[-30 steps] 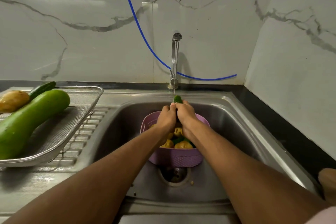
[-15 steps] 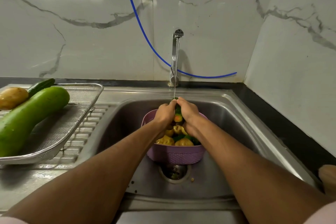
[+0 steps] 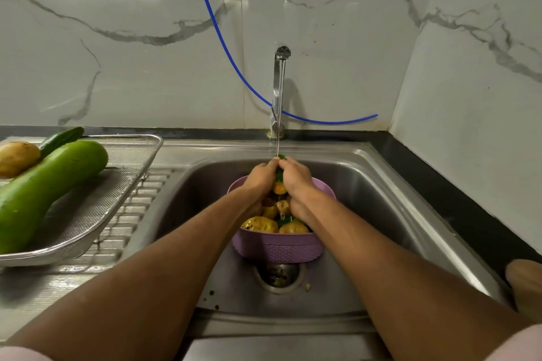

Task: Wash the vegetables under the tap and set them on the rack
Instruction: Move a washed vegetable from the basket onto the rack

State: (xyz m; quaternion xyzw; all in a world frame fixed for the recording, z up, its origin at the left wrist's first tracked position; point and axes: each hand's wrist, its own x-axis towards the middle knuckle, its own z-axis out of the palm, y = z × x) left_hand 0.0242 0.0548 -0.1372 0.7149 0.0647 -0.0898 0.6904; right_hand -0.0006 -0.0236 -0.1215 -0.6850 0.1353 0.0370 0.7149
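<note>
Both hands, left hand (image 3: 259, 177) and right hand (image 3: 296, 177), had their fingers clamped round one green cucumber (image 3: 279, 182) under the tap (image 3: 278, 91), above a purple plastic basket (image 3: 278, 248) of potatoes (image 3: 261, 224) in the steel sink (image 3: 381, 214). At the surface's left edge, a wire-mesh rack (image 3: 117, 199) carried one smooth bottle gourd (image 3: 50, 187), one potato (image 3: 17, 157) and one cucumber (image 3: 61, 138).
</note>
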